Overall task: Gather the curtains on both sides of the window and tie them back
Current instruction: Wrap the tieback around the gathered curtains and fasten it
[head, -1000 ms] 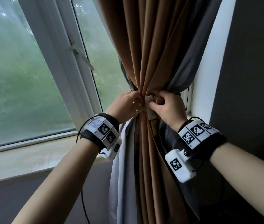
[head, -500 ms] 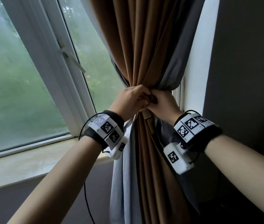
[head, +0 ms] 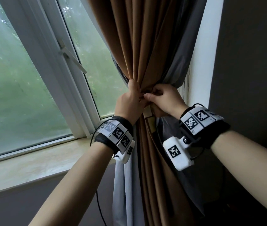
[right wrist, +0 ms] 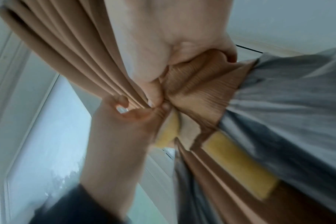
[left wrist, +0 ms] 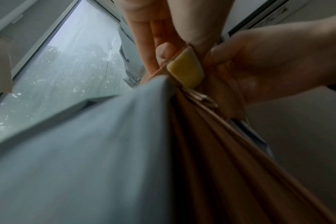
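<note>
A brown curtain (head: 147,46) with a grey lining (head: 178,69) hangs gathered at the window's right side. A brown tie-back strap (right wrist: 194,91) with yellow fastener patches (right wrist: 238,165) wraps its waist. My left hand (head: 130,101) grips the bunched folds and one strap end from the left. My right hand (head: 163,98) pinches the strap from the right, thumb to fingers. The hands touch at the waist. One yellow patch (left wrist: 186,68) shows between them in the left wrist view, and another strap end (head: 148,112) hangs below them.
The window (head: 23,88) with a white frame and handle (head: 71,57) fills the left. A pale sill (head: 31,162) runs below it. A white reveal (head: 201,66) and a dark wall (head: 250,62) stand close on the right. A black cable (head: 100,207) hangs from my left wrist.
Both hands stay at the curtain's waist. The right hand has shifted from a closed grip to a thumb-and-finger pinch on the strap; the left hand now sits higher on the folds.
</note>
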Demonstrator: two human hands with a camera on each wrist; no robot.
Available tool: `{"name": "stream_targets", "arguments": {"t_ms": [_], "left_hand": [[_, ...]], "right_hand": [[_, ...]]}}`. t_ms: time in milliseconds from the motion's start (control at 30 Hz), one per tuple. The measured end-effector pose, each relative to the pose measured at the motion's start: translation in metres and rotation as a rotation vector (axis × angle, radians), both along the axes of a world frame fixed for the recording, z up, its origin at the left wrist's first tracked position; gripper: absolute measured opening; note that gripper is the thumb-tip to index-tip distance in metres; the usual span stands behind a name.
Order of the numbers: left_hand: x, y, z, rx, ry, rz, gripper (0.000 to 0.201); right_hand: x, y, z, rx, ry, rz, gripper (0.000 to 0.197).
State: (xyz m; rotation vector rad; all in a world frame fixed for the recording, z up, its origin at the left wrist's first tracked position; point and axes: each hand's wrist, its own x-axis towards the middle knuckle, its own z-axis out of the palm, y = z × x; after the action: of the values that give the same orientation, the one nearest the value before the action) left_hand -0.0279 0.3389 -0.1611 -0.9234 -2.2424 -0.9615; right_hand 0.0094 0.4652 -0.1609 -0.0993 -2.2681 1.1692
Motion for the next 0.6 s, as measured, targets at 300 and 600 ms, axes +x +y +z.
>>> {"name": "stream_targets", "arguments": {"t_ms": [300,600], "left_hand": [[-0.011,-0.009,-0.035,0.284,0.005,-0.11,0.037],[-0.014,-0.017,-0.056,0.212,0.191,-0.047,0.02]], "right_hand": [[-0.006,-0.006,-0.002,0.104,0.051,-0.166,0.018],[-0.007,-0.01,-0.002,0.07,0.074,-0.163,0.024]]}}
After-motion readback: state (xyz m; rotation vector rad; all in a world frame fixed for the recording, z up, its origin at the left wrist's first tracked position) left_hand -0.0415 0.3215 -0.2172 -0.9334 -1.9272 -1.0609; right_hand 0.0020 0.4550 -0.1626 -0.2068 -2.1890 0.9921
